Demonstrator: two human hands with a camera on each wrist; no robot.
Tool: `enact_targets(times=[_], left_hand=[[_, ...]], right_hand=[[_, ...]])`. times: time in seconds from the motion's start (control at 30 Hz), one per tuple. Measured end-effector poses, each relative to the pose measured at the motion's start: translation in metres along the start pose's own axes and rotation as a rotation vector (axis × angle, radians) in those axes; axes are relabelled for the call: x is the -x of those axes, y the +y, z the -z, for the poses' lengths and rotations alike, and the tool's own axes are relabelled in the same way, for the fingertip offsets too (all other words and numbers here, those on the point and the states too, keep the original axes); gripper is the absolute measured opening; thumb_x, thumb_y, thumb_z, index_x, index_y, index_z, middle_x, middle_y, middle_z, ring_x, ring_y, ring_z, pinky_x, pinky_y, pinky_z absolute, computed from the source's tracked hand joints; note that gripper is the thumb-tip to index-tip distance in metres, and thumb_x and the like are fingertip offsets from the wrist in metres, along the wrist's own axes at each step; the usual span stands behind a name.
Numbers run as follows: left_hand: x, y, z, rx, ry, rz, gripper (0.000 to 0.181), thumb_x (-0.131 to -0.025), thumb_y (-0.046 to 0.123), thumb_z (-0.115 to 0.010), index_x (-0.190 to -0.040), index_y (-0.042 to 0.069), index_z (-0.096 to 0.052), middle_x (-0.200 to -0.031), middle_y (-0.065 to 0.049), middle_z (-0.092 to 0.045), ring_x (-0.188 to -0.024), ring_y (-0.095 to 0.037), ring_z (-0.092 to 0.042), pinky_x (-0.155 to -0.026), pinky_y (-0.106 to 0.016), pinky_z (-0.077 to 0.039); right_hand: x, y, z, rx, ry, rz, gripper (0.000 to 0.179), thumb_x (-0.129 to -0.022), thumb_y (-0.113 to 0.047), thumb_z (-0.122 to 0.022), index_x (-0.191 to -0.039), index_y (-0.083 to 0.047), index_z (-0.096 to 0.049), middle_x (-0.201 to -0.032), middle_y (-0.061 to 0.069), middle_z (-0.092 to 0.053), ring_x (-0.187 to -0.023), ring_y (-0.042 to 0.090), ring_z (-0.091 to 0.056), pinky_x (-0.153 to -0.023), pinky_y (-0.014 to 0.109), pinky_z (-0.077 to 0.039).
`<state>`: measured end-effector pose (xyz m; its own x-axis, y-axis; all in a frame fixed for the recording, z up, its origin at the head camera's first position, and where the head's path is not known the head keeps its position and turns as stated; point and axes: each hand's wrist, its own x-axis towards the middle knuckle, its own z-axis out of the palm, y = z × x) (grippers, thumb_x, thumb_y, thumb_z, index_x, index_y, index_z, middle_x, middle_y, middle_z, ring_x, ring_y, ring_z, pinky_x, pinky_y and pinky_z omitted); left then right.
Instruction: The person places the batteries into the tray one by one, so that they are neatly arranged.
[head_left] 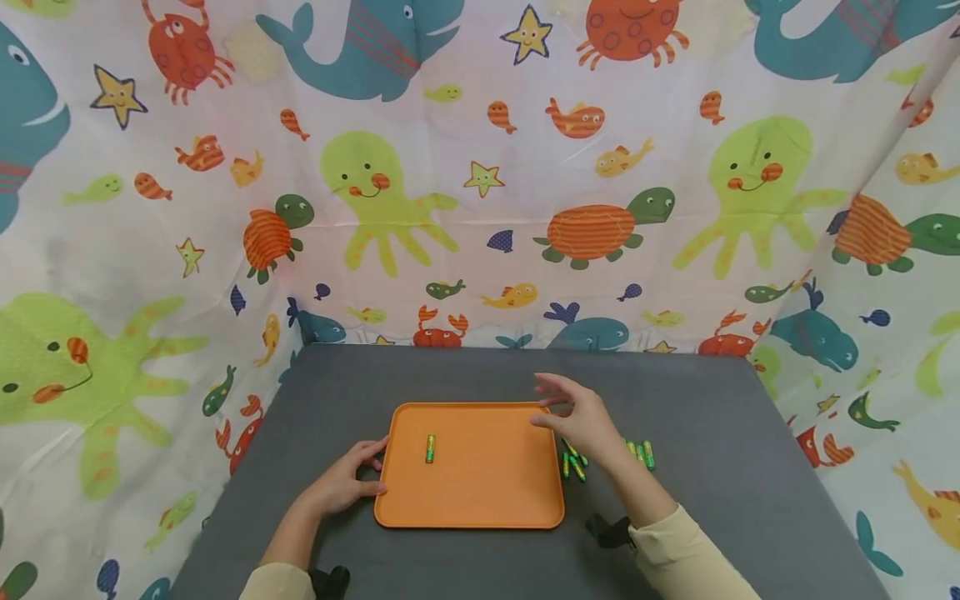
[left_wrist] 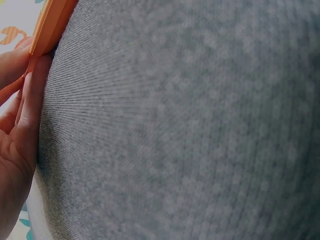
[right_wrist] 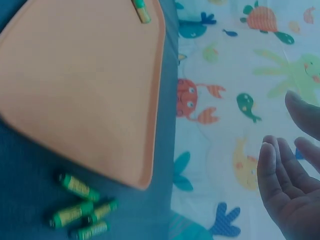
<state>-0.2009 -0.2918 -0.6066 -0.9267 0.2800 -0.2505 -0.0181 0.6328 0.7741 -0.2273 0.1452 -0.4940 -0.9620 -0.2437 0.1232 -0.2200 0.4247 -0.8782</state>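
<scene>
An orange tray [head_left: 487,500] lies on the grey table with one green-and-yellow battery [head_left: 430,448] in its left part. At the tray's left side, my left hand [head_left: 341,482] pinches the rim; the left wrist view shows thumb and fingers [left_wrist: 32,100] on either side of the orange edge [left_wrist: 52,25]. My right hand [head_left: 583,418] hovers by the tray's far right corner, fingers loosely bent and apart, with nothing in them. Several matching batteries [head_left: 578,469] lie just outside the tray's right edge, partly hidden by that hand in the head view.
More green batteries [head_left: 648,455] lie farther right, beside the right forearm. A patterned sea-animal curtain [head_left: 480,233] hangs behind the table and along both sides. Black straps [head_left: 609,531] circle the wrists near the beige sleeves.
</scene>
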Motion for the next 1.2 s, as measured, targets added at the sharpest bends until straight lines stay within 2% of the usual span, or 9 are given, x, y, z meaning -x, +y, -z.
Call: enact_targets(times=[0.2, 0.4, 0.57, 0.8, 1.0, 1.1, 1.2], left_hand=[[0.002, -0.002, 0.000, 0.005, 0.005, 0.002, 0.088, -0.085, 0.030, -0.082, -0.159, 0.022, -0.034, -0.141, -0.003, -0.047, -0.108, -0.018, -0.051, -0.097, -0.047, -0.039], [0.000, -0.001, 0.001, 0.008, 0.002, 0.011, 0.088, -0.085, 0.030, -0.082, -0.159, 0.024, -0.035, -0.142, -0.002, -0.047, -0.108, -0.018, -0.052, -0.097, -0.048, -0.041], [0.001, 0.001, 0.002, -0.001, 0.007, -0.004, 0.088, -0.086, 0.030, -0.082, -0.159, 0.023, -0.035, -0.141, -0.002, -0.048, -0.108, -0.019, -0.051, -0.097, -0.047, -0.040], [0.003, 0.004, 0.000, -0.012, 0.036, -0.016, 0.087, -0.085, 0.028, -0.082, -0.159, 0.022, -0.036, -0.138, -0.001, -0.049, -0.109, -0.018, -0.051, -0.097, -0.047, -0.040], [0.003, 0.003, -0.002, -0.020, 0.043, -0.009, 0.087, -0.085, 0.029, -0.082, -0.159, 0.024, -0.036, -0.140, -0.001, -0.048, -0.109, -0.018, -0.051, -0.099, -0.048, -0.040], [0.003, 0.002, -0.002, -0.017, 0.050, -0.011, 0.087, -0.085, 0.028, -0.083, -0.159, 0.024, -0.036, -0.140, 0.000, -0.048, -0.109, -0.018, -0.051, -0.099, -0.049, -0.040], [0.003, 0.000, -0.003, -0.017, 0.048, -0.017, 0.087, -0.085, 0.028, -0.082, -0.159, 0.023, -0.036, -0.140, 0.000, -0.048, -0.109, -0.017, -0.051, -0.100, -0.049, -0.039]], right_hand=[[0.008, 0.008, 0.019, 0.039, 0.032, -0.011, 0.066, -0.084, -0.015, -0.083, -0.145, -0.020, -0.055, -0.129, 0.007, -0.066, -0.111, 0.028, -0.067, -0.093, 0.047, -0.054], [0.018, 0.030, 0.042, 0.063, 0.077, 0.002, 0.066, -0.084, -0.016, -0.084, -0.143, -0.016, -0.056, -0.128, 0.011, -0.067, -0.110, 0.032, -0.067, -0.091, 0.046, -0.055], [0.028, 0.048, 0.061, 0.093, 0.074, -0.055, 0.066, -0.085, -0.019, -0.083, -0.145, -0.016, -0.055, -0.132, 0.012, -0.065, -0.113, 0.034, -0.065, -0.087, 0.038, -0.057], [0.040, 0.071, 0.086, 0.140, 0.056, -0.125, 0.068, -0.085, -0.027, -0.083, -0.145, -0.016, -0.054, -0.139, 0.017, -0.060, -0.120, 0.039, -0.062, -0.083, 0.040, -0.058], [0.050, 0.091, 0.095, 0.168, 0.110, -0.148, 0.066, -0.085, -0.034, -0.082, -0.144, -0.018, -0.057, -0.137, 0.014, -0.062, -0.117, 0.036, -0.063, -0.075, 0.028, -0.055], [0.055, 0.100, 0.098, 0.167, 0.125, -0.146, 0.066, -0.087, -0.034, -0.081, -0.145, -0.017, -0.055, -0.139, 0.015, -0.061, -0.119, 0.037, -0.062, -0.076, 0.031, -0.055], [0.061, 0.110, 0.101, 0.186, 0.107, -0.153, 0.067, -0.088, -0.030, -0.081, -0.147, -0.016, -0.053, -0.142, 0.016, -0.058, -0.123, 0.039, -0.059, -0.080, 0.040, -0.056]])
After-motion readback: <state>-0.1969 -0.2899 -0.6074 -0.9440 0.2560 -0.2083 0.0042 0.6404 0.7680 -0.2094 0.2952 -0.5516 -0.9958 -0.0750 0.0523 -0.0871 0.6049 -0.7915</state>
